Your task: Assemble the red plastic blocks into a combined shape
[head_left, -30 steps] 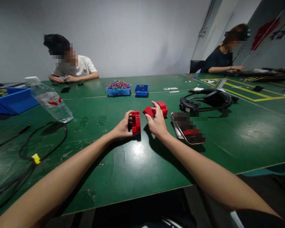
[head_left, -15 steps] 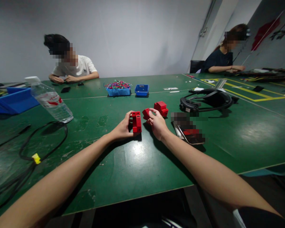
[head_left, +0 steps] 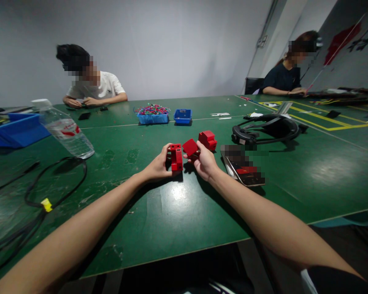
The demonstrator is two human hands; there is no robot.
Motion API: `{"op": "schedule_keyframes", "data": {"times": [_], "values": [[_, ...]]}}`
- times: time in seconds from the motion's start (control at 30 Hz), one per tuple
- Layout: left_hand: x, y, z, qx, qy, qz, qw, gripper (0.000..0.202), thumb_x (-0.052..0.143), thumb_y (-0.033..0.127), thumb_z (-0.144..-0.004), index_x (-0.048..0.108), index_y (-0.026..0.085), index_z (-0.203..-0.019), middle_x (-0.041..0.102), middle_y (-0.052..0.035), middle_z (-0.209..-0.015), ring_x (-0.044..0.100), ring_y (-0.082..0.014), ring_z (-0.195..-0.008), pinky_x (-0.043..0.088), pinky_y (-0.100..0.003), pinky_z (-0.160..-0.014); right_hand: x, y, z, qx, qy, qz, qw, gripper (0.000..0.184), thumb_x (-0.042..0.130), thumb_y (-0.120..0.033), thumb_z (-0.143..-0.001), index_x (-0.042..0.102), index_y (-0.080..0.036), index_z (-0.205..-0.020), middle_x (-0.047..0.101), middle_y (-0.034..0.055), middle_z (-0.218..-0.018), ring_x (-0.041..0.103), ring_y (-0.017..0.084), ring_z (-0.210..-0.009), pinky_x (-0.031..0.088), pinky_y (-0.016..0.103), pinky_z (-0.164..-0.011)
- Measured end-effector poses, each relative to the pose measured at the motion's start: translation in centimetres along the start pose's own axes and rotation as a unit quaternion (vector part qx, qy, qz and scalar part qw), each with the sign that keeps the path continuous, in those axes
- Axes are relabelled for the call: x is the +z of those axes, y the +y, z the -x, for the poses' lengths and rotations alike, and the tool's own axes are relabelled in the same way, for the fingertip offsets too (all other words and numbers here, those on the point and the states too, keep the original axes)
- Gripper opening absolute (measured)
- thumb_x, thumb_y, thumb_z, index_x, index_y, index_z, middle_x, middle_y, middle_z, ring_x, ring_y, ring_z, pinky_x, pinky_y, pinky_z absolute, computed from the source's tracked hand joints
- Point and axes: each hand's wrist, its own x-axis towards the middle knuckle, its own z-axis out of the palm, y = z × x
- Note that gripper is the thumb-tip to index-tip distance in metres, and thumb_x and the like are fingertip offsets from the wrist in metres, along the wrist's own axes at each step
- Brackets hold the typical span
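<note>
My left hand (head_left: 160, 164) is closed around the side of a red housing (head_left: 176, 158) with a hollow middle and small round holes at its top end. Just to the right, my right hand (head_left: 206, 162) grips a smaller red block (head_left: 190, 147), its flat square face turned up and toward me. A gap separates the two red parts. Right behind my right hand, another red stepped block (head_left: 207, 140) rests on the green table (head_left: 159, 228).
A phone (head_left: 247, 169) and a black headset (head_left: 266, 130) lie to the right. Beyond my hands stand a blue bin of colourful small parts (head_left: 153, 117) and a small blue tray (head_left: 183, 117). A water bottle (head_left: 67, 132) and black cable (head_left: 55, 196) are left. Two people sit across.
My right hand has turned the small red block so its broad flat face shows. My left hand and the red housing stay put. The far-right person's hands have moved left.
</note>
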Motion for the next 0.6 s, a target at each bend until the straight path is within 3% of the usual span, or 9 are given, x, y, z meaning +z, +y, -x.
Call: {"op": "schedule_keyframes", "data": {"times": [0.27,0.43,0.6], "values": [[-0.04,0.03,-0.01,-0.011,-0.009,0.000,1.000,0.098,0.078,0.035,-0.071,0.017,0.019,-0.146,0.053,-0.0188,-0.135,0.060,-0.0304,-0.119,0.047,-0.050,-0.104,-0.07,0.09,0.06,-0.002,-0.008,0.006,1.000,0.039,0.032,-0.038,-0.103,0.058,-0.016,-0.083,0.068,0.0017,-0.061,0.058,0.011,-0.040,0.035,0.020,-0.038],[-0.01,-0.20,0.01,-0.008,-0.008,-0.002,1.000,0.100,0.078,0.034,-0.070,0.016,0.019,-0.147,0.054,-0.0181,-0.134,0.061,-0.0303,-0.117,0.047,-0.051,-0.104,-0.42,0.10,-0.07,0.001,-0.013,0.030,0.999,0.035,0.041,-0.039,-0.100,0.058,-0.018,-0.078,0.065,0.0004,-0.055,0.056,0.011,-0.037,0.033,0.020,-0.035],[-0.08,0.11,0.01,-0.014,-0.010,-0.007,1.000,0.102,0.078,0.036,-0.070,0.015,0.018,-0.148,0.053,-0.0194,-0.135,0.060,-0.0308,-0.118,0.047,-0.052,-0.103,-0.33,-0.16,-0.06,0.047,0.014,-0.015,0.999,0.030,0.047,-0.039,-0.098,0.053,-0.020,-0.075,0.058,-0.0044,-0.050,0.047,0.009,-0.031,0.033,0.020,-0.033]]}}
